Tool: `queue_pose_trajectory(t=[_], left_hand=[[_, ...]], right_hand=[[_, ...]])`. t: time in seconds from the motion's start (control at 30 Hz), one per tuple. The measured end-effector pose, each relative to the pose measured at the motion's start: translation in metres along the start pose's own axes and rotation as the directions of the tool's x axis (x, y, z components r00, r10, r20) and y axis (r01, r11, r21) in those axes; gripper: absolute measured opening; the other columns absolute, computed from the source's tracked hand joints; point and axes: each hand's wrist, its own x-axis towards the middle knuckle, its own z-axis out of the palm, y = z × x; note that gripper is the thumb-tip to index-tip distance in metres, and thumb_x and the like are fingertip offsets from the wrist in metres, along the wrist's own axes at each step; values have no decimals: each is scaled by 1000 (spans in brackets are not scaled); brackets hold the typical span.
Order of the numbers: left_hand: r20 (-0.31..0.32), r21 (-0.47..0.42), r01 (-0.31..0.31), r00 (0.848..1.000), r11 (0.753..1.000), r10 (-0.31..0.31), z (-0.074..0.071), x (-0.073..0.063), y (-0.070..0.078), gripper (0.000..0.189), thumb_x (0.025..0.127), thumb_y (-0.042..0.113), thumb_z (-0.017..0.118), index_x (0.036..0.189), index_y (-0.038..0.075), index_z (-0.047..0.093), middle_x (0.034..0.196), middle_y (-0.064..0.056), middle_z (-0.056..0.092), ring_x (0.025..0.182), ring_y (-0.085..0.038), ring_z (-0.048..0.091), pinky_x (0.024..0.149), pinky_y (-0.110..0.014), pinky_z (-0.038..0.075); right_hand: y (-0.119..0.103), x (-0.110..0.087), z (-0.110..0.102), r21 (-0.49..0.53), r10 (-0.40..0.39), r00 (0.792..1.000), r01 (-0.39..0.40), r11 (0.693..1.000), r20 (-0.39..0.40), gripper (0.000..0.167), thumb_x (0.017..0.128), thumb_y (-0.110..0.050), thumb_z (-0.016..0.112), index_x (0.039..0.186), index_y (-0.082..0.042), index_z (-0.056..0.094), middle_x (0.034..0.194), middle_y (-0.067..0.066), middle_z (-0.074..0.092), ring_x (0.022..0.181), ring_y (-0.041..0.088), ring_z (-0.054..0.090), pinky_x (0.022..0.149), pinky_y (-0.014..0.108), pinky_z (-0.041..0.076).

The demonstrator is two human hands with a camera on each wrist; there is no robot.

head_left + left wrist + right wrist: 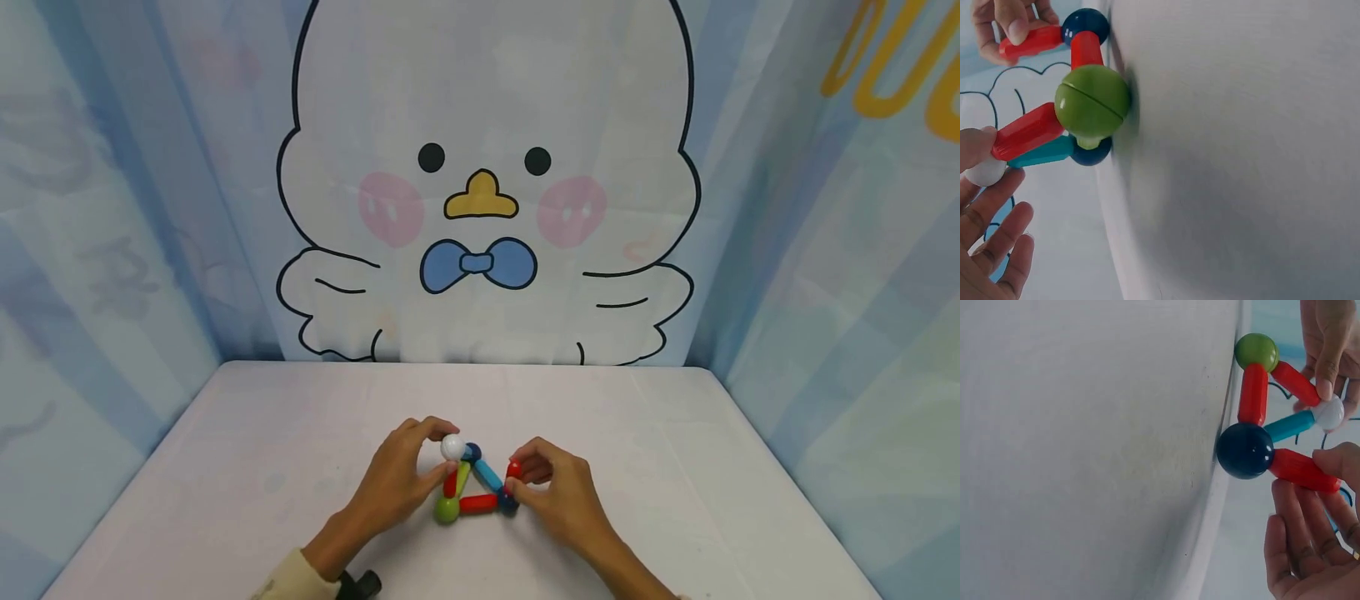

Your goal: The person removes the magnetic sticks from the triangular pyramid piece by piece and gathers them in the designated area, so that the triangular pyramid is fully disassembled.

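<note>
Frame [478,504], well in from the far edge of the surface [637,433]: left hand [396,479] pinches white ball [453,447]; right hand [561,493] pinches near-upright red rod [1297,469], its top apart from the ball, toward the right edge.

Left hand [397,477]: thumb and forefinger pinching, other fingers apart
Right hand [564,493]: thumb pinching against fingers
Forearms [628,568]: slanting inward (left one sleeved)

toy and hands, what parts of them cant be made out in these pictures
- Lime rod: left wrist view, mostly hidden by the green ball.
- White ball: left wrist view, partly covered by the left hand.
- Upright red rod: head view, partly covered by the right hand.
- Right hand: left wrist view, cut off by the top edge.
</note>
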Motion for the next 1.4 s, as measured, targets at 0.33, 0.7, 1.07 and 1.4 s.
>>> queue_pose_trajectory(t=[0.33,0.7,1.07,1.4], left_hand=[[-43,46,44,998,998,-42,-11,-5,-12,38,87,20,89,120,24,70,113,4,75,110,-24,64,103,-51,54],[-70,161,45,997,986,-34,-22,-9,-28,38,83,23,93,118,21,76,105,5,74,105,-19,59,96,-41,56],[2,239,40,999,970,-41,-26,-9,-32,36,84,25,92,117,26,76,99,8,70,104,-17,57,94,-40,56],[44,312,58,996,948,-75,-25,-7,-35,37,79,18,95,110,24,76,94,10,69,98,-12,53,91,-36,54]], right_hand=[[9,-3,-13,0,-23,999,23,1000,29,27,86,-4,86,106,-18,74,93,-13,76,84,3,71,85,25,61],[20,-6,-25,-58,38,998,-35,998,51,25,84,-6,89,101,-18,75,95,-12,77,85,5,72,86,28,63],[26,-6,-31,-130,59,991,-44,991,119,28,80,-3,91,94,-21,75,90,-12,75,86,5,69,90,40,62],[29,2,-32,-216,67,989,-36,976,135,29,78,-2,91,91,-24,77,87,-14,75,89,8,67,99,52,59]])
